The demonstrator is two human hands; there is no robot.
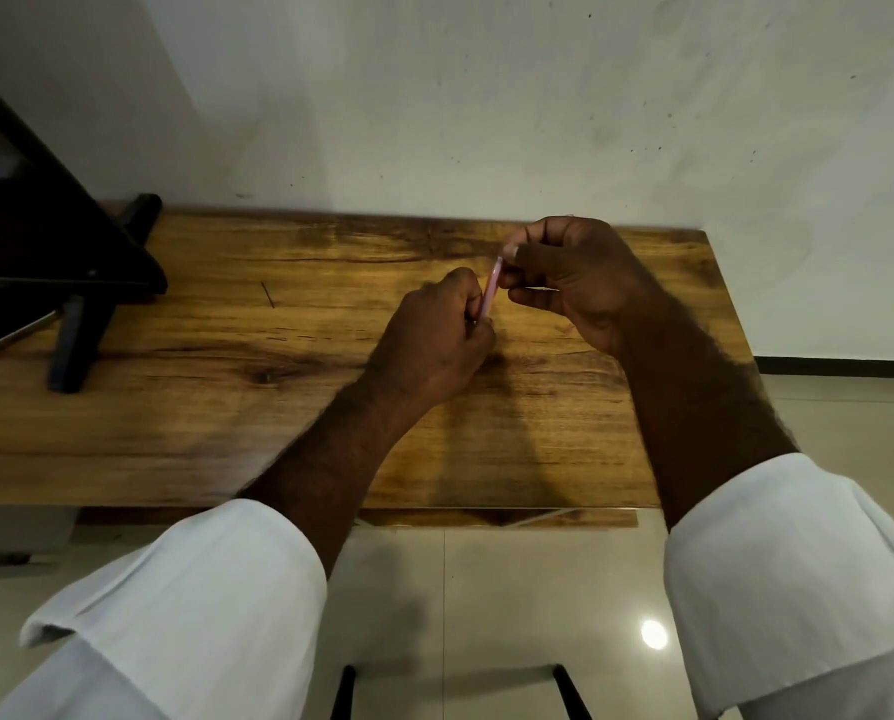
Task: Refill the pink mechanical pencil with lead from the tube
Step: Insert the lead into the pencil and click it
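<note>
I have one view only, from the camera worn on the person's head, so no second view shares any part of the scene. It looks forward and steeply down over a wooden table [226,407] pushed against a pale wall [486,96]. The wide lens bends the table's edges and takes in a lot: white sleeves [200,605] fill the bottom corners close to the lens, the forearms run up from them, and both hands meet near the middle, farther off. The floor tiles [486,589] show below the near table edge, and a dark stand [70,262] sits at the left margin.
</note>
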